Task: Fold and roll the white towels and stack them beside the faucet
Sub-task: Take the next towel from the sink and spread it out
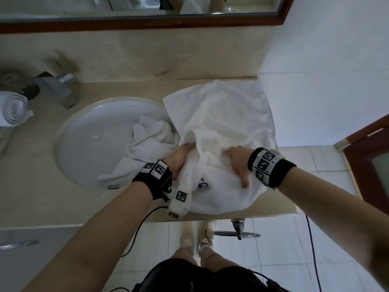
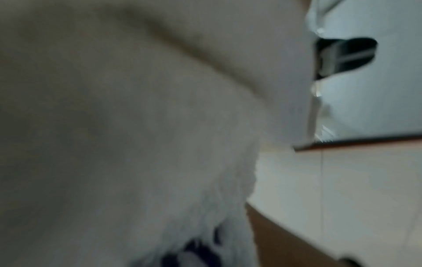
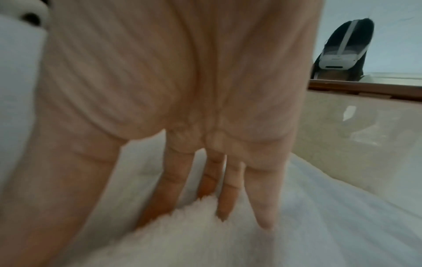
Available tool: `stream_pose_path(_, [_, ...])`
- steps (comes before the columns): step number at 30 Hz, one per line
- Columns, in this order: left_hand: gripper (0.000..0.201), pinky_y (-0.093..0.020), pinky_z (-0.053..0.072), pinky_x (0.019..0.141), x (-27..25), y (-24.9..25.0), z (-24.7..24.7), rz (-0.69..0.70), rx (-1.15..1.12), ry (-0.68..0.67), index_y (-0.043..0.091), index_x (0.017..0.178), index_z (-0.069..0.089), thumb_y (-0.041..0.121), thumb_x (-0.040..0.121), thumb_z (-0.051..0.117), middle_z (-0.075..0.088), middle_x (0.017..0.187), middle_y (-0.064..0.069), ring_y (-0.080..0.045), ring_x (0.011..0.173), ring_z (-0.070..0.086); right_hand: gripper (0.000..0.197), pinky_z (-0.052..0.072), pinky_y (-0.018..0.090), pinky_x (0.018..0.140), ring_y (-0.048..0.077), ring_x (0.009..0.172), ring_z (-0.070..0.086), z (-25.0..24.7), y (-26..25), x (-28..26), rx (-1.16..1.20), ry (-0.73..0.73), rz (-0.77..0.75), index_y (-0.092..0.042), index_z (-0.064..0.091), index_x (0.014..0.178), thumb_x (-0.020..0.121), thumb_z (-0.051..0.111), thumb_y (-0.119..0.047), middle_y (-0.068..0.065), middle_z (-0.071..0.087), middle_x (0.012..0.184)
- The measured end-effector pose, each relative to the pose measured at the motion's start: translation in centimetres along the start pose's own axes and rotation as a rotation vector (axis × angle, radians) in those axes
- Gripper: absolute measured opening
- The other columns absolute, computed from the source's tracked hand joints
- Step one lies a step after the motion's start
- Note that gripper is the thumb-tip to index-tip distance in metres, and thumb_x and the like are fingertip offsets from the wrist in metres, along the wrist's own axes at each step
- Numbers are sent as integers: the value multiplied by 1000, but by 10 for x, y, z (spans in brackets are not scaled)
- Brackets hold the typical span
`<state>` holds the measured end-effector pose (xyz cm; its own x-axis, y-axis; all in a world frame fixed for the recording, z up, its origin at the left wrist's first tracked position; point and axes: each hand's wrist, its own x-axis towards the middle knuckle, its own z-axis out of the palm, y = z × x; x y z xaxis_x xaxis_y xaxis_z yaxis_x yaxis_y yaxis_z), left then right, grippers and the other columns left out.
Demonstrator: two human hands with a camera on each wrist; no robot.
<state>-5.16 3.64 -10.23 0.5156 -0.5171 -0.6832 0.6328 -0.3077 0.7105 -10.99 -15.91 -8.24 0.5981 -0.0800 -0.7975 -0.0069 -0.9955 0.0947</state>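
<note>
A white towel [image 1: 221, 123] with a dark blue emblem lies spread on the counter right of the sink. My left hand [image 1: 181, 159] grips a raised fold at its near edge, and cloth drapes over that wrist. In the left wrist view the towel [image 2: 137, 126] fills almost the whole frame and hides the fingers. My right hand [image 1: 237, 163] lies on the same towel [image 3: 319, 225]. The right hand [image 3: 173, 180] has straight fingers pushed down into the pile. A second white towel [image 1: 151, 142] lies crumpled in the sink. One rolled towel [image 1: 12, 108] sits left of the faucet [image 1: 59, 89].
The round white sink [image 1: 88, 140] takes up the middle of the beige counter [image 1: 42, 186]. A mirror with a brown frame [image 1: 147, 22] hangs behind. The white wall [image 1: 326, 70] closes off the counter's right end. Below the front edge are tiled floor and my feet.
</note>
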Motion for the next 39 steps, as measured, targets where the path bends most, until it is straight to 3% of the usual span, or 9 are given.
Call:
stream_pose_path(3, [98, -48, 38, 109, -12, -10, 3, 28, -88, 94, 23, 131, 57, 91, 64, 37, 59, 130, -16, -39, 110, 59, 81, 41, 38, 104, 39, 128, 37, 5, -6, -12, -15, 89, 42, -16, 47, 130, 61, 86, -28, 16, 14, 148])
stream_pose_path(8, [65, -38, 34, 112, -26, -16, 11, 365, 378, 31, 24, 126, 48, 65, 77, 60, 50, 134, 4, -14, 125, 46, 68, 25, 52, 114, 46, 141, 17, 23, -34, -11, 413, 201, 30, -31, 14, 149, 92, 50, -24, 12, -14, 158])
stream_pose_path(11, [55, -29, 34, 105, -30, -38, 19, 126, 513, -7, 15, 138, 39, 27, 89, 62, 49, 134, -3, -20, 129, 42, 86, 2, 56, 117, 42, 144, -12, 32, -53, -21, 398, 211, 45, -32, -1, 151, 89, 55, -48, 19, -14, 157])
stream_pose_path(15, [41, -38, 48, 87, -43, -57, 18, -238, -124, -229, 5, 114, 56, 38, 98, 37, 63, 101, -12, -29, 98, 59, 109, 7, 64, 112, 50, 140, -15, 35, -44, -17, 364, 94, 64, -48, -5, 146, 73, 76, -43, 10, -24, 156])
stream_pose_path(19, [39, -30, 47, 66, -47, -51, 2, -307, -4, -119, 10, 92, 58, 40, 98, 33, 61, 81, -9, -22, 71, 57, 114, 15, 59, 113, 43, 144, -7, 32, -17, -16, 364, 23, 58, -48, 2, 147, 68, 83, -30, -2, -20, 158])
stream_pose_path(26, [44, -37, 45, 97, -44, -25, -26, -180, 1245, 228, 0, 127, 47, 16, 87, 54, 51, 132, -16, -33, 118, 53, 68, 38, 41, 107, 34, 131, 41, 33, -21, -7, 434, 268, 102, -33, 39, 138, 79, 72, -26, 7, 31, 149])
stream_pose_path(30, [73, -39, 35, 106, -34, -15, -17, 329, 1314, 610, 7, 144, 23, 16, 84, 64, 35, 141, -16, -33, 130, 38, 47, 46, 44, 95, 32, 122, 45, 19, -12, -5, 547, 696, 273, -25, 44, 133, 89, 60, -28, 7, 45, 135])
stream_pose_path(35, [67, -35, 2, 120, 4, -15, 14, 492, 1506, 158, 13, 152, 8, 41, 99, 38, 0, 161, -7, -26, 149, -4, 117, 40, 54, 104, 45, 131, 35, 29, 4, 7, 548, 156, 313, -40, 17, 145, 52, 89, -40, 7, 20, 149])
stream_pose_path(39, [54, -39, 30, 108, 25, -12, 15, 346, 1593, 179, 13, 142, 33, 44, 98, 39, 37, 149, -8, -27, 137, 32, 65, 48, 37, 95, 31, 114, 56, 15, 21, 6, 509, 275, 301, -16, 50, 126, 77, 67, -55, 10, 52, 126])
